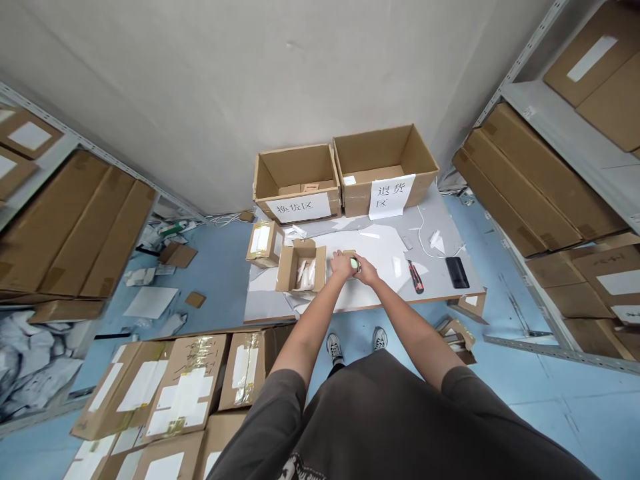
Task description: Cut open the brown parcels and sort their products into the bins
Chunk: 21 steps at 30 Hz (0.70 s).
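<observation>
Over the white sheet at the table's front, my left hand (341, 265) and my right hand (367, 272) close from both sides on a small item with a pale green top (355, 263). Its exact kind is too small to tell. A bit of brown cardboard shows just behind it, partly covered by my fingers. Left of my hands stands an open cardboard box (285, 268) with flaps up and pale packets (305, 273) inside. A taped small carton (265, 244) sits beside that box.
Two large open cartons with paper signs, one left (303, 207) and one right (393, 195), stand at the table's back. A red utility knife (415, 277) and a black phone (457, 273) lie to the right. Stacked boxes (187, 380) are at lower left; loaded shelves flank both sides.
</observation>
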Each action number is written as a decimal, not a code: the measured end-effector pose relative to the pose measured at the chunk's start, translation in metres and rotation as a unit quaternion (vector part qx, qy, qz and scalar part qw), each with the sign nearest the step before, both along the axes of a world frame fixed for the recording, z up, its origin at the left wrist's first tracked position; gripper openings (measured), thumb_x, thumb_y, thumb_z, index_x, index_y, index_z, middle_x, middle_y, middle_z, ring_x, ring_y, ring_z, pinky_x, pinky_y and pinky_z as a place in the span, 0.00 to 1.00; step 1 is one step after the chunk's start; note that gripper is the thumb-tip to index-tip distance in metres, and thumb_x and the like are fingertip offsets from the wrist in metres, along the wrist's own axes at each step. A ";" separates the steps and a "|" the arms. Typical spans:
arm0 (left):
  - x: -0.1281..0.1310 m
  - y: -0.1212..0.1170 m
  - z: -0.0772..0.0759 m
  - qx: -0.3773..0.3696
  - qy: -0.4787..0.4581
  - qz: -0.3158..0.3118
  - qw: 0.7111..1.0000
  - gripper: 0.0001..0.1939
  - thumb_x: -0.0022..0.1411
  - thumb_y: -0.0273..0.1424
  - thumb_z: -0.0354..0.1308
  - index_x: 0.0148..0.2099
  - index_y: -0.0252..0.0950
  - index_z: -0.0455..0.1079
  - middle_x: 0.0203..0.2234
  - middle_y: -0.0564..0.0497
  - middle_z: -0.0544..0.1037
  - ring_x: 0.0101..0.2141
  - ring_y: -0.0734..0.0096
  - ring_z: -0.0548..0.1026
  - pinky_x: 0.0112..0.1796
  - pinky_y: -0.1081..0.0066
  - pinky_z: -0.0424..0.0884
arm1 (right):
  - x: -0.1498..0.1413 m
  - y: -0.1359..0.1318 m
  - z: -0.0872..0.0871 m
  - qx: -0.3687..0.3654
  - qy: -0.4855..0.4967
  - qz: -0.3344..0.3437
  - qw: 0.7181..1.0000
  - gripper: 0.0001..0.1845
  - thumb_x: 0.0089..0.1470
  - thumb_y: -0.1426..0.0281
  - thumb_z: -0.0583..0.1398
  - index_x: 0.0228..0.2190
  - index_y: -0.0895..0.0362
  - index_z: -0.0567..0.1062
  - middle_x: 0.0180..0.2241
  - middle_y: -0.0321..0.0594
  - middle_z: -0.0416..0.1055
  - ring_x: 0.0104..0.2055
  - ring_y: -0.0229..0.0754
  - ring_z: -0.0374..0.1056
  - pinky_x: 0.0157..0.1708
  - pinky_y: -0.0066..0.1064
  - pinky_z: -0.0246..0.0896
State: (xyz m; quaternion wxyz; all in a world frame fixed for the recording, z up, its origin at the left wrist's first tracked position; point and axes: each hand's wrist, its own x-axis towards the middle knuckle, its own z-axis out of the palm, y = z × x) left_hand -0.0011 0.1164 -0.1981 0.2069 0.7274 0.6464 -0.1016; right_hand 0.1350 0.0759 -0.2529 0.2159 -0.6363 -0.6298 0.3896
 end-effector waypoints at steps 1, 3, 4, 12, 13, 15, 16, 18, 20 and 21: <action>0.003 0.003 -0.002 -0.006 0.009 0.008 1.000 0.32 0.56 0.44 0.72 0.60 0.36 0.77 0.65 0.28 0.72 0.65 0.33 0.69 0.55 0.45 0.76 | 0.001 -0.001 0.001 -0.005 -0.003 0.002 1.000 0.51 0.46 0.74 0.72 0.71 0.47 0.68 0.65 0.46 0.72 0.60 0.59 0.73 0.60 0.49 0.70; 0.007 0.008 -0.004 -0.007 0.019 0.010 1.000 0.33 0.53 0.43 0.72 0.60 0.38 0.78 0.60 0.30 0.77 0.61 0.35 0.72 0.51 0.48 0.78 | 0.002 -0.002 0.003 -0.012 -0.005 0.010 1.000 0.52 0.47 0.74 0.72 0.72 0.46 0.67 0.66 0.45 0.71 0.61 0.60 0.72 0.60 0.50 0.69; 0.008 0.009 -0.004 -0.006 0.020 0.007 1.000 0.33 0.52 0.42 0.73 0.59 0.38 0.78 0.58 0.31 0.78 0.60 0.35 0.73 0.50 0.49 0.78 | 0.002 -0.002 0.004 -0.013 -0.006 0.014 1.000 0.52 0.48 0.74 0.71 0.72 0.46 0.67 0.67 0.45 0.71 0.62 0.60 0.71 0.61 0.51 0.69; -0.003 0.002 0.027 -0.022 0.001 0.008 1.000 0.34 0.52 0.42 0.70 0.59 0.30 0.77 0.60 0.30 0.76 0.64 0.39 0.70 0.55 0.57 0.75 | 0.000 -0.002 0.019 -0.046 -0.059 0.032 0.997 0.51 0.51 0.71 0.72 0.73 0.42 0.65 0.63 0.46 0.74 0.61 0.63 0.72 0.58 0.55 0.69; -0.005 0.003 0.033 -0.017 -0.007 0.006 1.000 0.34 0.52 0.42 0.70 0.59 0.29 0.76 0.59 0.31 0.76 0.63 0.41 0.71 0.56 0.59 0.75 | -0.001 -0.002 0.021 -0.051 -0.066 0.032 0.996 0.51 0.51 0.69 0.71 0.73 0.42 0.64 0.64 0.46 0.74 0.61 0.63 0.72 0.58 0.54 0.69; -0.011 0.005 0.045 -0.009 -0.025 0.008 1.000 0.35 0.52 0.42 0.71 0.59 0.28 0.76 0.57 0.31 0.78 0.60 0.43 0.75 0.55 0.62 0.74 | -0.002 -0.003 0.024 -0.054 -0.071 0.029 0.996 0.51 0.53 0.67 0.71 0.74 0.45 0.63 0.65 0.48 0.72 0.61 0.62 0.72 0.57 0.50 0.69; -0.014 0.007 0.051 -0.008 -0.036 0.010 0.999 0.35 0.53 0.42 0.71 0.59 0.28 0.76 0.56 0.31 0.79 0.57 0.44 0.77 0.53 0.62 0.75 | -0.002 -0.003 0.025 -0.053 -0.072 0.027 0.996 0.51 0.53 0.67 0.71 0.74 0.47 0.63 0.66 0.50 0.72 0.62 0.62 0.72 0.57 0.48 0.69; -0.021 0.010 0.063 -0.009 -0.059 0.012 0.998 0.36 0.53 0.42 0.71 0.60 0.28 0.75 0.53 0.32 0.82 0.53 0.44 0.81 0.50 0.62 0.76 | -0.003 -0.003 0.026 -0.050 -0.072 0.021 0.996 0.51 0.54 0.66 0.71 0.74 0.49 0.63 0.67 0.51 0.71 0.62 0.62 0.71 0.57 0.46 0.69; -0.028 0.013 0.074 -0.004 -0.082 0.016 0.996 0.36 0.53 0.42 0.72 0.60 0.30 0.74 0.49 0.35 0.84 0.50 0.45 0.82 0.46 0.62 0.76 | -0.004 -0.003 0.025 -0.047 -0.068 0.018 0.996 0.51 0.54 0.65 0.72 0.74 0.50 0.62 0.67 0.52 0.71 0.63 0.63 0.71 0.57 0.46 0.69; -0.031 0.013 0.079 0.002 -0.096 0.019 0.995 0.36 0.53 0.42 0.72 0.61 0.32 0.74 0.48 0.36 0.85 0.50 0.45 0.82 0.45 0.63 0.76 | -0.004 -0.002 0.025 -0.046 -0.065 0.018 0.997 0.51 0.54 0.64 0.73 0.74 0.51 0.63 0.67 0.53 0.71 0.63 0.63 0.70 0.57 0.46 0.69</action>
